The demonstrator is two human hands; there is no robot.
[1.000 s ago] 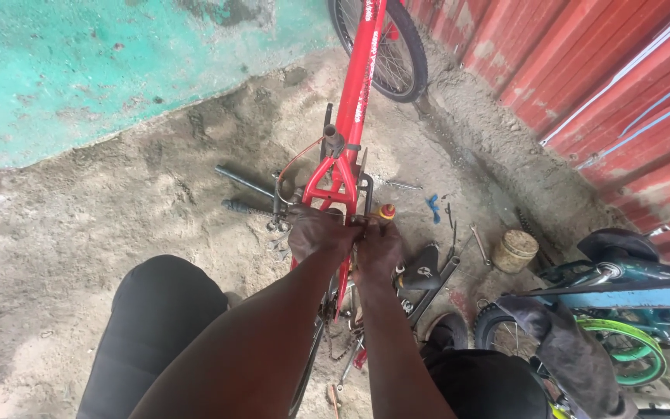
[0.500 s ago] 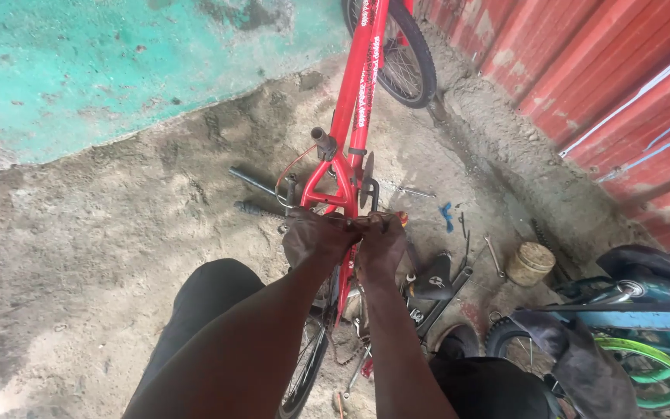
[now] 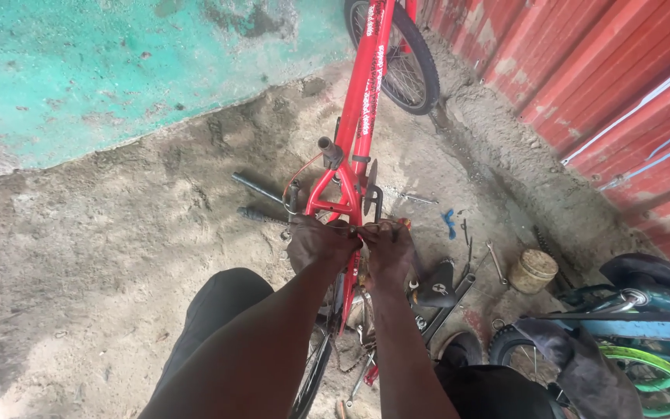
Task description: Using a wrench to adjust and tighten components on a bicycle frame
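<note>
Since the earlier frames the view has tipped up a little: more of the far wheel [image 3: 397, 58] and the red frame [image 3: 366, 101] shows, and both hands sit lower in the picture, in the same spot on the bike.

Left hand [image 3: 321, 242] and right hand [image 3: 387, 247] meet knuckle to knuckle at the frame's rear triangle, just below the empty seat tube [image 3: 327, 147]. Fingers of both are curled and clenched around the frame tubes or some small part there; what exactly is pinched between them is hidden.

Progress, as a judgement: bike is part stripped. Seat tube open, a black saddle [image 3: 437, 284] lies on the ground just beside the right wrist, a chain [image 3: 350, 361] hangs slack below the forearms. Work at the rear triangle looks mid-way, nothing refitted yet.

Loose around it on the sandy ground [image 3: 118, 256]: two dark bars [image 3: 261, 188] to the left of the frame, a spanner [image 3: 495, 264], a small blue tool [image 3: 448, 223], and a round tan tin [image 3: 533, 270] with a lid, no label readable. White lettering runs along the red down tube; left uncopied.

Behind: teal painted wall [image 3: 118, 70] at upper left, red ribbed metal wall [image 3: 606, 77] at right. Another bike [image 3: 645, 318], blue with a green rim, lies at lower right.
</note>
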